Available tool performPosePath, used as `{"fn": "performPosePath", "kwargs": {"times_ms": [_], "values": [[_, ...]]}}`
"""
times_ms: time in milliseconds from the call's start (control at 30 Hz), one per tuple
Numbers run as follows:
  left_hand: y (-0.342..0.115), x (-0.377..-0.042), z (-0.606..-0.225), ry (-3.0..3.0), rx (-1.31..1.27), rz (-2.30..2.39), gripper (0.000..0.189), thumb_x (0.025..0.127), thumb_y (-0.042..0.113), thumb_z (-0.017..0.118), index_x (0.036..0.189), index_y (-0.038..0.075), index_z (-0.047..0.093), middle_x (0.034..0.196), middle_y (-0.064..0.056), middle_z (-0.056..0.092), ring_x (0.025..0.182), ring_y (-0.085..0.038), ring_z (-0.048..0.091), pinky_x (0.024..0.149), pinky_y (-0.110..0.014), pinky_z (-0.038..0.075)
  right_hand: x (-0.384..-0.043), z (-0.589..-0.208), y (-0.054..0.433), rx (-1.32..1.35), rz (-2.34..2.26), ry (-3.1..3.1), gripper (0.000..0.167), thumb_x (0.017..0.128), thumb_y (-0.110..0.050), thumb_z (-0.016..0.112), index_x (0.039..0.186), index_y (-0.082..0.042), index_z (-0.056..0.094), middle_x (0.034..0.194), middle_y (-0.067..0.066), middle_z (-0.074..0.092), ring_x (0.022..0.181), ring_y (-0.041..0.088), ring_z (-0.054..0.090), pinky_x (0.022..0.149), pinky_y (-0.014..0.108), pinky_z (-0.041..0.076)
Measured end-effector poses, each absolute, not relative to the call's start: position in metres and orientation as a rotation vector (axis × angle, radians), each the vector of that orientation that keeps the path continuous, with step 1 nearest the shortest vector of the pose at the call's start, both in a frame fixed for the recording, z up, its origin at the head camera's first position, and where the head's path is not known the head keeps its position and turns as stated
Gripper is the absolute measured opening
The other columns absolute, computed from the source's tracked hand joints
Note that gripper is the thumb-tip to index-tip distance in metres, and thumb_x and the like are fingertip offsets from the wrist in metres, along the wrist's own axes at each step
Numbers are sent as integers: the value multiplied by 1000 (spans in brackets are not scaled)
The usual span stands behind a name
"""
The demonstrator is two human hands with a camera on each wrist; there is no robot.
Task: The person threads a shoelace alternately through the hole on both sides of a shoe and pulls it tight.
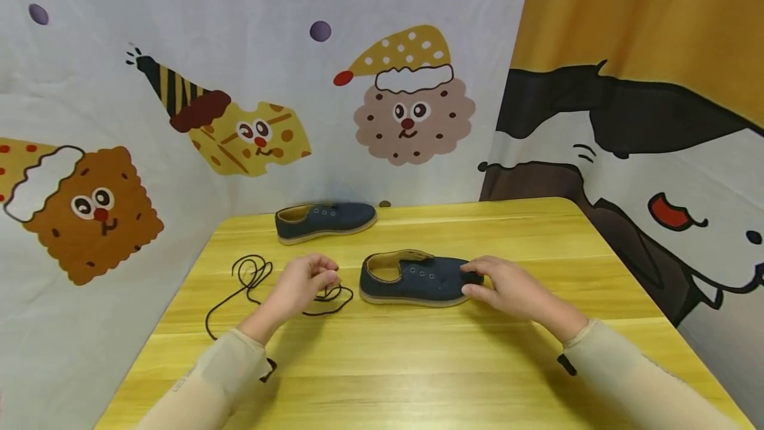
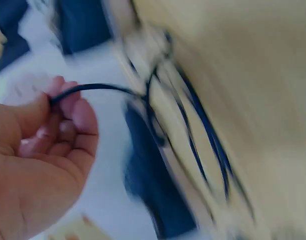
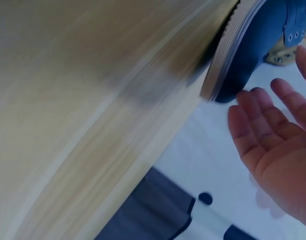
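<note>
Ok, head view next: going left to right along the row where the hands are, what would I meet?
Loops of black lace → left hand → more black lace → nearer blue shoe → right hand at its toe.

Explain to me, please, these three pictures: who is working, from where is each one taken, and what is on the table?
There is no machine: you see a person's bare left hand and right hand. The widest picture is taken from the head, looking down; the other two are taken from the wrists, one each. On the table are a nearer shoe and a farther shoe, both dark blue, and loose loops of dark lace. The left hand pinches the lace. The right hand is at the nearer shoe's toe, without a grip; whether it touches is hard to tell.
</note>
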State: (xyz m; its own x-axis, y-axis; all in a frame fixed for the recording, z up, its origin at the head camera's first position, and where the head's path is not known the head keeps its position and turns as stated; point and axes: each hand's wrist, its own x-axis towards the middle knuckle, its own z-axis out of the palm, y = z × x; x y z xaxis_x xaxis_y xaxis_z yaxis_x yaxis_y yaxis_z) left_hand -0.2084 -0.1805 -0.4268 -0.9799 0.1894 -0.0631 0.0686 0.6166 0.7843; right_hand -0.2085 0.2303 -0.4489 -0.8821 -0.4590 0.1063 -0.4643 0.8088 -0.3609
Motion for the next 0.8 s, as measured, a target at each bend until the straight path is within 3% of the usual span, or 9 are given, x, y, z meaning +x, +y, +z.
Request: {"fn": "performPosePath", "kwargs": {"times_ms": [167,300,400,567,800], "values": [[-123,-186,-436,2433,202,1519,17,97,20,63,103,5,68,94,-15,75,76,-24,69,68,-40,58,-218,-449,206,860,670,-2966,43,94,-43,65,130,-20,64,115,0,68,89,9,59,73,28,50],[-79,-175,-449,2223,168,1702,24,97,20,64,105,-3,67,94,-22,74,69,-20,70,62,-36,59,-227,-453,191,865,730,-2993,40,93,-40,67,126,-18,67,114,-1,68,92,9,61,78,30,52],[-51,-171,-457,2016,71,1868,26,99,16,61,109,-8,65,99,-24,74,70,-18,72,65,-36,61,-233,-457,185,818,847,-3009,31,91,-34,71,118,-17,71,105,-2,70,89,10,63,77,29,53],[-20,-169,-467,1726,-126,2061,28,99,14,59,115,-9,64,105,-22,73,74,-17,74,70,-35,62,-236,-460,183,748,1120,-3005,14,90,-26,74,102,-19,73,88,-7,70,74,7,60,66,23,50],[3,-173,-474,1584,-324,2270,23,96,14,64,111,-4,65,96,-15,76,71,-14,74,65,-28,60,-234,-462,184,781,1235,-2962,9,90,-21,73,99,-23,73,88,-8,73,73,6,61,64,21,51]]}}
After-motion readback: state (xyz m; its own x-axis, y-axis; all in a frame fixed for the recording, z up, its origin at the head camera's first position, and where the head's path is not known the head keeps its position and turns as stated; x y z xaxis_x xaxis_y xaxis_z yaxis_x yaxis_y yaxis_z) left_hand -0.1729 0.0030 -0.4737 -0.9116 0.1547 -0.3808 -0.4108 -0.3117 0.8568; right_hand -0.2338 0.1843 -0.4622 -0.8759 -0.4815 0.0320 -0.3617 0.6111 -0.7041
